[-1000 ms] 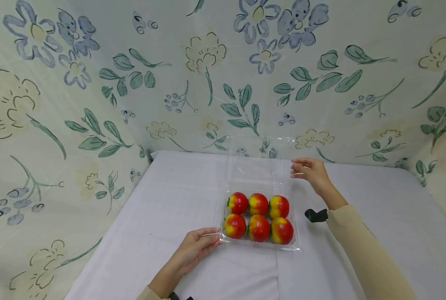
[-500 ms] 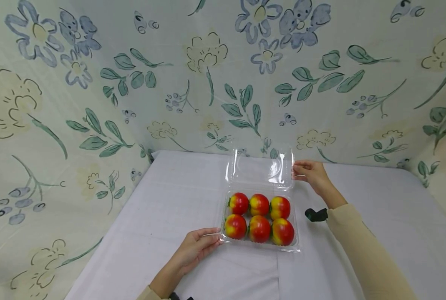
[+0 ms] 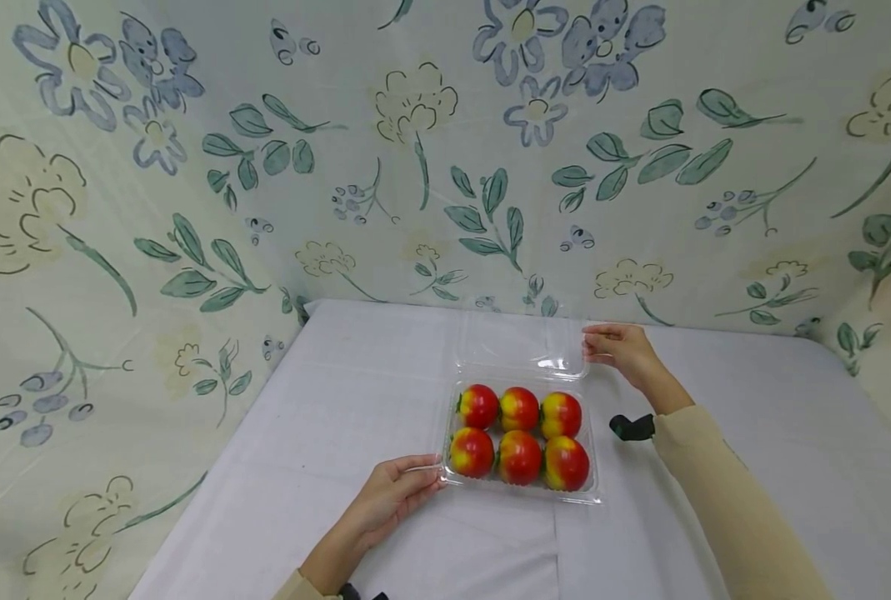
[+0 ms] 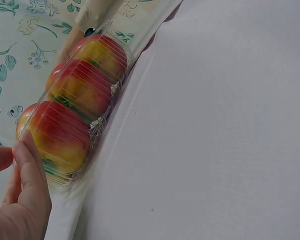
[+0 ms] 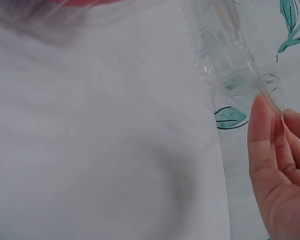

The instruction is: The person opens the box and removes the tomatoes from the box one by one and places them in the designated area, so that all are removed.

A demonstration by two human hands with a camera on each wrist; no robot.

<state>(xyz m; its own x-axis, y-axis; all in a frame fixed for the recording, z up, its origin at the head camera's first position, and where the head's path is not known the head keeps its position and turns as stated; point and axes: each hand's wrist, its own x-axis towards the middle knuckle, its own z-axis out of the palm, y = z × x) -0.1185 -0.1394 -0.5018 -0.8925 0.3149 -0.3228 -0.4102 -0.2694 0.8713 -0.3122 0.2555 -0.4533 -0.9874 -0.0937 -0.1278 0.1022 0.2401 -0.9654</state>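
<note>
A clear plastic clamshell box [image 3: 595,492] sits on the white cloth in the head view, its lid [image 3: 520,346] raised at the far side. Two rows of round red-and-yellow fruits [image 3: 519,457] fill the base, green showing at their sides. My left hand [image 3: 385,500] pinches the rim at the near left corner between thumb and fingers; the left wrist view shows this grip beside the fruits [image 4: 65,135] seen through the ribbed wall. With thumb and fingertips, my right hand [image 3: 625,350] holds the lid's right edge, also visible in the right wrist view as a thin clear edge [image 5: 255,70].
A white cloth [image 3: 340,392] covers the table. Behind it hangs a floral curtain [image 3: 265,167], close to the lid and also along both sides. A dark strap piece [image 3: 631,429] sticks out from the right sleeve.
The lid's upper edge has come lower in the head view, and my right hand has dropped slightly with it. Base, fruits and left hand stay nearly where they were.
</note>
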